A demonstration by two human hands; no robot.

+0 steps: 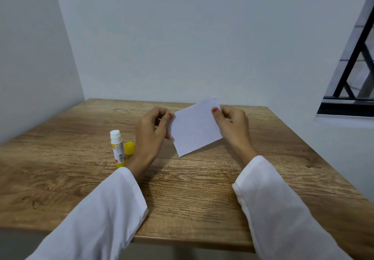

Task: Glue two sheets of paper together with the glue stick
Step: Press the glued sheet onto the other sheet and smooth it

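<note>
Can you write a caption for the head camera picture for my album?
Both hands, left hand and right hand, hold white paper above the table, uncapped glue stick beside.

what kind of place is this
Probably a plain room at home or in an office: a small wooden table pushed into a corner of bare white walls, with a barred window at the right.

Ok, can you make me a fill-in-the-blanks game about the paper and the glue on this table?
1. Both hands hold up the white ____.
2. The glue stick stands upright with its cap ____.
3. The yellow cap lies on the wooden ____.
4. The glue stick is on the same side as the ____ hand.

Missing words: paper; off; table; left.
</note>
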